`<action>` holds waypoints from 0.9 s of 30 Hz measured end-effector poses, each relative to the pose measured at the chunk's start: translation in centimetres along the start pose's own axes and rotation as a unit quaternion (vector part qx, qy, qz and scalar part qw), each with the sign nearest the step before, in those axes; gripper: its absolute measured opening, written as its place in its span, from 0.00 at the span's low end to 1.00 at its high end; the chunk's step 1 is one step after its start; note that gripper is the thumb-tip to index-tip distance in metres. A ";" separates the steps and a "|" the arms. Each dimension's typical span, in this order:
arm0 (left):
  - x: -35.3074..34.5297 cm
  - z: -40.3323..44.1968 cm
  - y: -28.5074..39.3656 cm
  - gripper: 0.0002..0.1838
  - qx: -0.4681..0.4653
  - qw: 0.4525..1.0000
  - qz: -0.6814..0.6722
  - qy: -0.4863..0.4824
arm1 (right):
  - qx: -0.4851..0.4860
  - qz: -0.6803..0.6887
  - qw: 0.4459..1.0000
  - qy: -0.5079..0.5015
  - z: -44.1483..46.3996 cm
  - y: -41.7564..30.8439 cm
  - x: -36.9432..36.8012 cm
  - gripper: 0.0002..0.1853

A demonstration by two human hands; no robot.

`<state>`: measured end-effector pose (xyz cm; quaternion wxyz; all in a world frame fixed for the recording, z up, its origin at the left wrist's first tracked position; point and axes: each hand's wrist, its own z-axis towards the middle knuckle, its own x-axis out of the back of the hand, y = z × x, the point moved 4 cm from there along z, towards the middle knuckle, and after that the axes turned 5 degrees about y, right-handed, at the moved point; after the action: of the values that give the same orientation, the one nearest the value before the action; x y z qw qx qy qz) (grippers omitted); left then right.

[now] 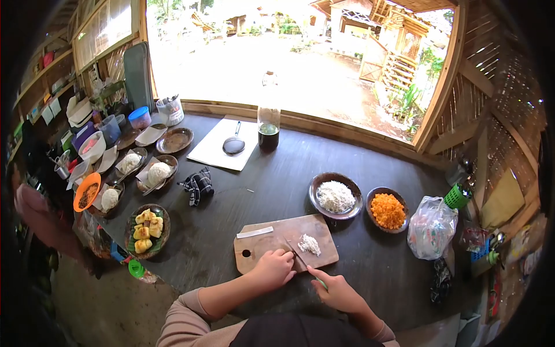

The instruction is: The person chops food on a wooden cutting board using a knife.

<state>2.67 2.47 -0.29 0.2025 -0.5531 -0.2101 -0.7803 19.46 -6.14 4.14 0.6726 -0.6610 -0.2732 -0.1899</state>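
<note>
My right hand (338, 294) is closed round the green handle of a knife (299, 255), whose blade slants up and left over the wooden cutting board (254, 261). Just left of the blade, my left hand (274, 269) rests on the board with its fingers curled down. Whatever lies under those fingers is hidden. A long white strip (255, 232) lies along the board's far left edge. Right of the blade sits a small heap of finely cut white pieces (309, 245).
Beyond the board stand a bowl of white pieces (336, 196) and a bowl of orange pieces (388, 210), with a plastic bag (432, 228) farther right. A glass bottle (269, 130), dark cloth (198, 185), plate of yellow food (148, 230) and several rice plates (159, 173) stand leftward.
</note>
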 end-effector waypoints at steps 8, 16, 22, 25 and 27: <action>0.3 0.3 0.1 0.17 0.004 1.000 -0.011 -0.026 | 0.069 0.019 0.996 0.057 1.4 1.8 -1.9 0.23; 0.2 0.2 0.0 0.18 0.005 0.999 -0.022 -0.022 | 0.013 0.012 1.000 0.020 0.4 0.6 -0.5 0.22; 0.6 0.2 0.1 0.19 -0.001 1.000 -0.014 -0.020 | 0.000 0.001 1.000 -0.005 0.3 0.6 0.0 0.24; 0.9 0.3 0.1 0.19 -0.001 1.000 -0.014 -0.017 | 0.004 0.032 0.999 0.003 0.9 1.5 -1.1 0.24; 1.0 0.4 0.3 0.19 0.007 0.999 -0.009 -0.042 | 0.067 -0.001 0.996 0.058 1.4 1.8 -2.2 0.22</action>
<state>2.86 2.35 0.77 0.1903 -0.5823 -0.2290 -0.7564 18.67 -4.87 1.31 0.7296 -0.6025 -0.2465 -0.2097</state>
